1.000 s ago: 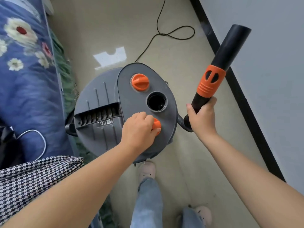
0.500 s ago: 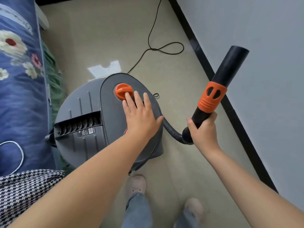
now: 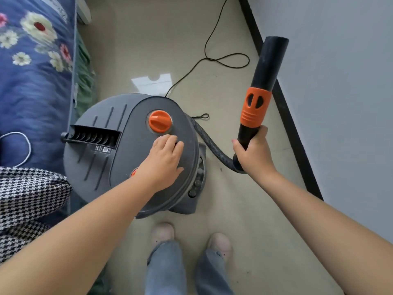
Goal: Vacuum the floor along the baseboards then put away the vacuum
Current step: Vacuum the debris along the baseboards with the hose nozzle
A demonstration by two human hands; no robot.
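The left hand (image 3: 162, 159) lies on top of the grey vacuum (image 3: 131, 154), fingers bent over the lid just below the orange knob (image 3: 160, 121) — whether they hook into anything there cannot be told. The right hand (image 3: 253, 155) grips the black wand (image 3: 266, 69) low down, under its orange collar (image 3: 255, 107), and the tube points up toward the wall. A ribbed hose (image 3: 209, 143) curves from the wand's foot back to the vacuum, which stands on the floor (image 3: 244, 220) between the bed (image 3: 32, 81) and the black baseboard (image 3: 297, 135) — a thin cord (image 3: 212, 58) loops across the floor beyond.
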